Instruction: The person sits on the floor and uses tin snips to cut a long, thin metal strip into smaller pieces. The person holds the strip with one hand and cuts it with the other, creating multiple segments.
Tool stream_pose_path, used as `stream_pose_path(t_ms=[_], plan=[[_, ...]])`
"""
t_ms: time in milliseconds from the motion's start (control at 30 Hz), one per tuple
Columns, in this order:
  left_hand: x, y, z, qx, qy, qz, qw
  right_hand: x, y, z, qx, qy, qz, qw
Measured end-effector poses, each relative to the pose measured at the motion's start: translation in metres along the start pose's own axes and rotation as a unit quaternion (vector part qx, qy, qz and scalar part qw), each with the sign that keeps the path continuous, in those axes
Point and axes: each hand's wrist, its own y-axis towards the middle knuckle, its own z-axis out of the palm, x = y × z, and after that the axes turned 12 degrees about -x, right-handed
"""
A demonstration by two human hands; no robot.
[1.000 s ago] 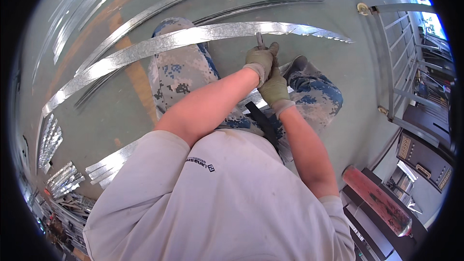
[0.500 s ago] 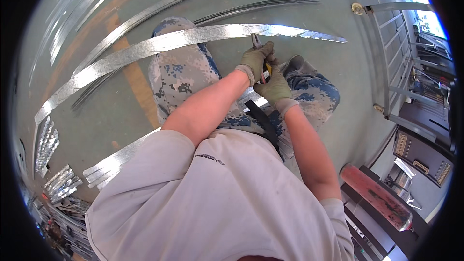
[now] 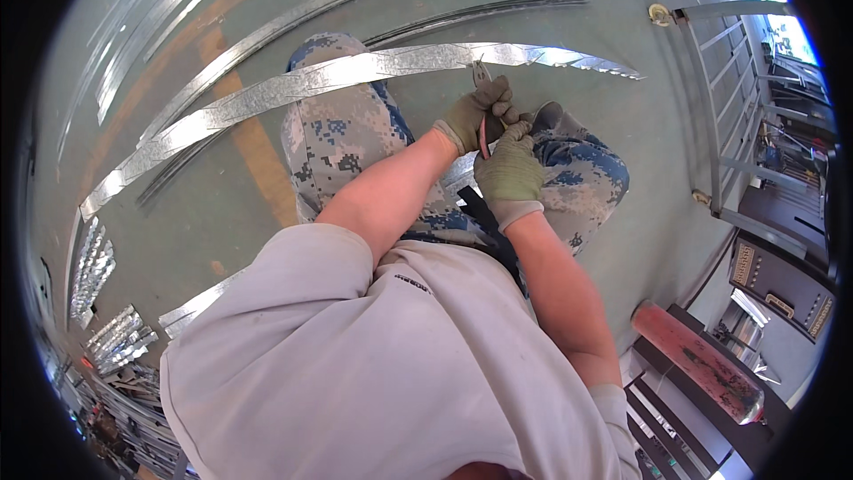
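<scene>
1. Bundled metal strips (image 3: 93, 271), far left: shiny, with jagged, rippled edges that could snag a leg swung that way.
2. Long galvanized strip (image 3: 355, 68): crosses over the camouflage-clad left knee (image 3: 333, 138); a shift of that leg could swing it, as it is long and looks thin. Its surface is bright, mottled and flat.
3. Left hand (image 3: 469, 117): its knit-gloved fingers are curled closed around a plier-type tool (image 3: 481, 74), whose bare metal head meets or nearly meets the strip's lower edge. A loose hold could let the head slip and mar the edge.
4. Right hand (image 3: 513, 164): curled beside the smooth red handle; I cannot tell whether it grips it. Badly matched pressure could twist the tool.
5. Notched end (image 3: 586, 61): saw-toothed and tapering; its points could cut through a glove.
</scene>
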Motion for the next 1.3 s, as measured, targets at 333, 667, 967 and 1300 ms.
stream_pose_path(t_ms=[333,667,967,1300], plan=[[0.000,-0.004,0.003,-0.084,0.066,0.019,0.994,-0.012,0.008,-0.001,0.045,0.065,0.009,0.997],[-0.053,-0.041,0.021,-0.277,0.111,0.218,0.929,-0.023,0.016,0.001,0.034,0.086,-0.007,0.996],[-0.084,-0.059,0.047,-0.345,0.128,0.278,0.887,-0.031,0.022,0.026,-0.127,-0.056,-0.048,0.989],[-0.068,-0.039,0.059,-0.280,0.158,0.252,0.913,-0.045,0.031,0.003,-0.166,-0.129,-0.069,0.975]])
